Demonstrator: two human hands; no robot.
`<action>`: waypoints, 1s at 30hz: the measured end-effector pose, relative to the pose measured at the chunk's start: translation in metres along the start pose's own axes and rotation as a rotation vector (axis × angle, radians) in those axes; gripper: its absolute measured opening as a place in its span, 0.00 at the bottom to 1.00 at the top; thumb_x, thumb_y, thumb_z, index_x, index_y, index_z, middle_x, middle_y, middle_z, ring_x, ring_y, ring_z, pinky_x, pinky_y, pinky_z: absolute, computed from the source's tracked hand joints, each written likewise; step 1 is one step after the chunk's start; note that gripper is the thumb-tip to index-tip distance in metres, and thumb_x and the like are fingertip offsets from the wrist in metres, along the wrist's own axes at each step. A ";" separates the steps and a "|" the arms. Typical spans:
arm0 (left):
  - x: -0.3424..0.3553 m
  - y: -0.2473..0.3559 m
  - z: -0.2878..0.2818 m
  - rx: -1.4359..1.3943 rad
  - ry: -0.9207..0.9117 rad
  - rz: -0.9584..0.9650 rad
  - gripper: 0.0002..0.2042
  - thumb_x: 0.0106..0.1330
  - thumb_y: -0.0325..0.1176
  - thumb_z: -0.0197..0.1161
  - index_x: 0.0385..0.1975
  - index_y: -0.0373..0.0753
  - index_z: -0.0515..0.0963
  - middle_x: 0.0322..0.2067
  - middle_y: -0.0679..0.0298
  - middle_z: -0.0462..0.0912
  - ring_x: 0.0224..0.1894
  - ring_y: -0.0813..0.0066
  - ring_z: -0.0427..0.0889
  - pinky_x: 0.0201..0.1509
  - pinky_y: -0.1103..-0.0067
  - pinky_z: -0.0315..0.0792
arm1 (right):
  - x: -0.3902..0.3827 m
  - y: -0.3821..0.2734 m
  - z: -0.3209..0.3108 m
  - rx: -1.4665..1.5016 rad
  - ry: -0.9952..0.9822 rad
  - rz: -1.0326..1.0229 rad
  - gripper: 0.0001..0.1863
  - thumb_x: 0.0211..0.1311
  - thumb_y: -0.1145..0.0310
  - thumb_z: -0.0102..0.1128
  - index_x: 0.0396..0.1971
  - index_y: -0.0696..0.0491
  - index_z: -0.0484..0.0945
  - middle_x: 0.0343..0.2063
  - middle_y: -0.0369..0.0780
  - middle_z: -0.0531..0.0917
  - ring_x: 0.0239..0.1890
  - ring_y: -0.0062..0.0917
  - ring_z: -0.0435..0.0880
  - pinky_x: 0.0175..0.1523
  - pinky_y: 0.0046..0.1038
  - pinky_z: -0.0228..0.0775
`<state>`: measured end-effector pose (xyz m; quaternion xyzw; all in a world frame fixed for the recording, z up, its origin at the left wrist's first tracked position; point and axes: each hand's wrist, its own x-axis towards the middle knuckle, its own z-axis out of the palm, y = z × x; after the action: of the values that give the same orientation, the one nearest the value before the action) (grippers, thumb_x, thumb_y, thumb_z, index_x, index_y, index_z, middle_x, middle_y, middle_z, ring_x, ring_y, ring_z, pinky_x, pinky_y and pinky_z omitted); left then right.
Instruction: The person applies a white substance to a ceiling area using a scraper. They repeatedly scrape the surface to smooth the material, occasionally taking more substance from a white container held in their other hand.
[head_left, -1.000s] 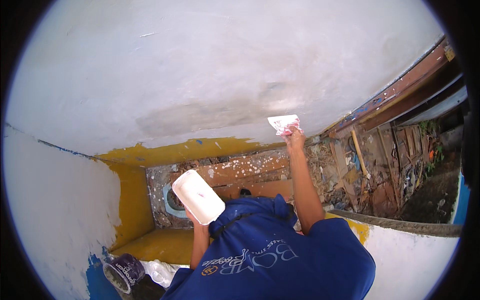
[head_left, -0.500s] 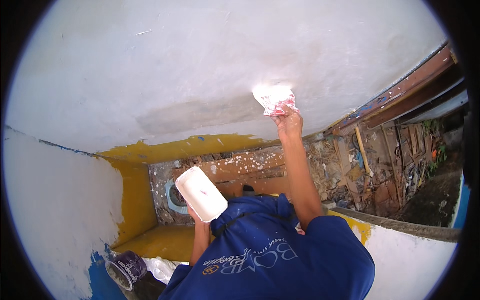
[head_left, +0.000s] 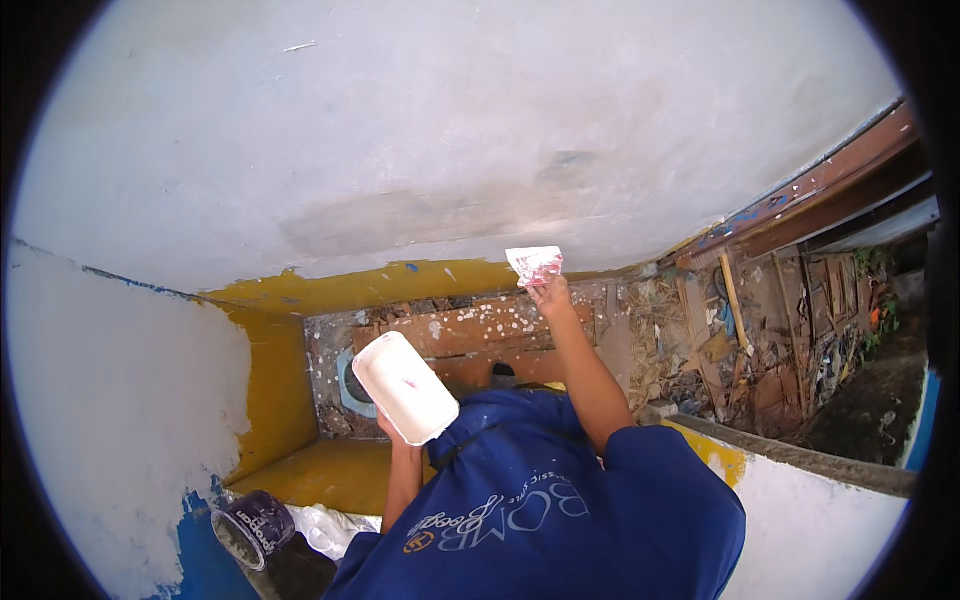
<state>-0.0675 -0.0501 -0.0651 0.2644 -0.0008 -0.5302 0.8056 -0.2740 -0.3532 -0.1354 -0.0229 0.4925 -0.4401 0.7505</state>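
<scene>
My left hand [head_left: 392, 430] grips a white rectangular tray [head_left: 408, 388] from below, mostly hidden under it. Pale putty or paint lines the tray, with a small pinkish mark in the middle. Out in front, my right hand [head_left: 548, 294] is closed on the lower edge of a flat red putty spreader [head_left: 536, 265] smeared with white. The spreader is close to the lower part of the whitish wall [head_left: 430, 120], and I cannot tell if it touches. Grey, damp-looking patches show on the wall above it.
A yellow band [head_left: 370, 283] runs along the wall's base. Below lie paint-spattered boards [head_left: 470, 330] and a light blue ring-shaped object [head_left: 350, 385]. A dark bucket [head_left: 255, 527] stands at lower left beside white plastic [head_left: 325, 530]. Wood scraps and debris [head_left: 700, 340] fill the right, past a low ledge [head_left: 800, 450].
My right hand has come down the wall toward me and slightly left with the spreader. A grey patch shows near where it was. My left hand and the tray have hardly moved.
</scene>
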 end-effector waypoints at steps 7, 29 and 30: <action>-0.013 0.010 -0.041 0.068 0.159 0.045 0.33 0.60 0.58 0.41 0.60 0.42 0.58 0.51 0.45 0.69 0.48 0.45 0.73 0.47 0.51 0.70 | 0.015 -0.006 0.032 -0.050 0.124 -0.100 0.15 0.64 0.73 0.42 0.50 0.54 0.65 0.46 0.40 0.72 0.46 0.32 0.74 0.51 0.40 0.72; -0.007 -0.003 -0.005 0.037 0.031 0.044 0.29 0.62 0.53 0.42 0.60 0.42 0.58 0.52 0.54 0.70 0.50 0.53 0.73 0.52 0.59 0.70 | -0.165 -0.086 0.155 0.012 -0.097 -0.394 0.13 0.59 0.77 0.46 0.44 0.65 0.66 0.41 0.46 0.73 0.42 0.33 0.77 0.45 0.39 0.75; -0.005 -0.004 -0.004 0.005 0.067 0.045 0.30 0.61 0.54 0.44 0.60 0.42 0.58 0.51 0.51 0.70 0.49 0.50 0.74 0.51 0.57 0.71 | -0.174 -0.093 0.161 0.037 -0.142 -0.417 0.13 0.59 0.77 0.47 0.44 0.65 0.66 0.39 0.46 0.74 0.42 0.35 0.77 0.47 0.40 0.75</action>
<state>-0.0719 -0.0449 -0.0689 0.2838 0.0189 -0.5027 0.8163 -0.2330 -0.3552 0.1157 -0.1415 0.4148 -0.5918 0.6765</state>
